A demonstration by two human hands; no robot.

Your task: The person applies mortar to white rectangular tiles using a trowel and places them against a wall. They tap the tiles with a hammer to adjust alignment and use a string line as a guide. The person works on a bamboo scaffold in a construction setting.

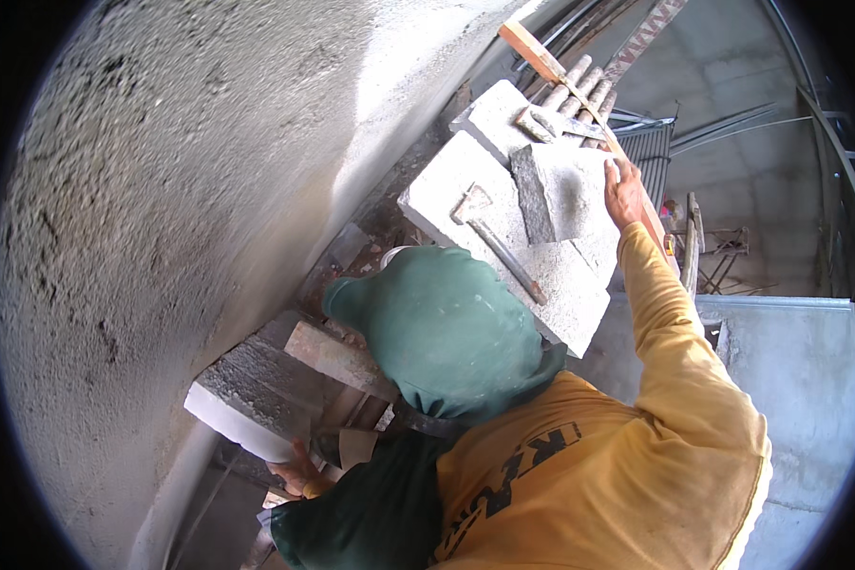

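Note:
Neither of my hands shows. Before me a co-worker in a green head covering [456, 323] and a yellow shirt [598, 465] bends forward, seen from above and behind. The co-worker's right hand [623, 193] rests where a pale grey block [570, 190] meets a long orange-brown bar [534, 52]. The co-worker's left hand [297, 469] is by the lower edge of another block [256, 389] against the wall; its grip is partly hidden. A hatchet-like tool [505, 249] lies on a white block [456, 185], and a second hammer-like tool [541, 123] lies farther back.
A rough grey plastered wall [180, 190] rises along the left. Round poles [589, 90] lie behind the blocks. Metal bars [731, 128] and corrugated sheeting [648, 157] stand at the far right, above a smooth grey surface [788, 380]. A brick-like piece [337, 359] sits below the head.

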